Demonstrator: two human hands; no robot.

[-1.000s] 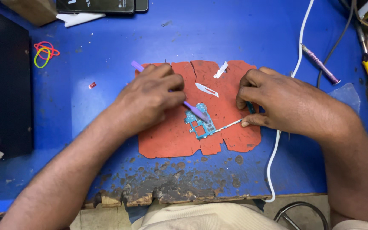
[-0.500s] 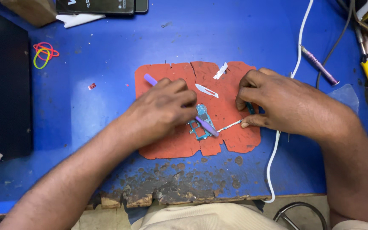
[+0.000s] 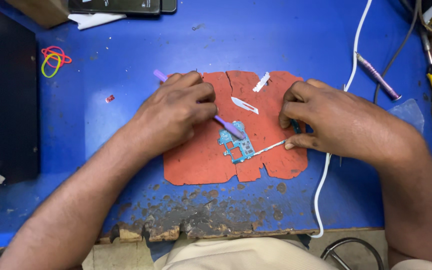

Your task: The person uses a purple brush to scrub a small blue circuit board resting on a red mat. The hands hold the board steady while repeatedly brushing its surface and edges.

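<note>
At the centre of the cracked red mat [image 3: 276, 160] lies our small teal circuit board [image 3: 237, 145], our left hand [image 3: 176, 112] grasping a purple tool [image 3: 228, 127] whose tip touches it from 11 o'clock, our right hand [image 3: 336, 120] pinching thin tweezers [image 3: 271, 148] at 3 o'clock, coloured rubber bands [image 3: 53, 60] far off at 10 o'clock.

Screens: two dark ones near you.
Black phone [image 3: 121, 5] lies face-up at top edge, glossy rectangular screen, unlit. Big black flat slab [image 3: 3, 100] at far left, maybe a screen, can't tell.
</note>
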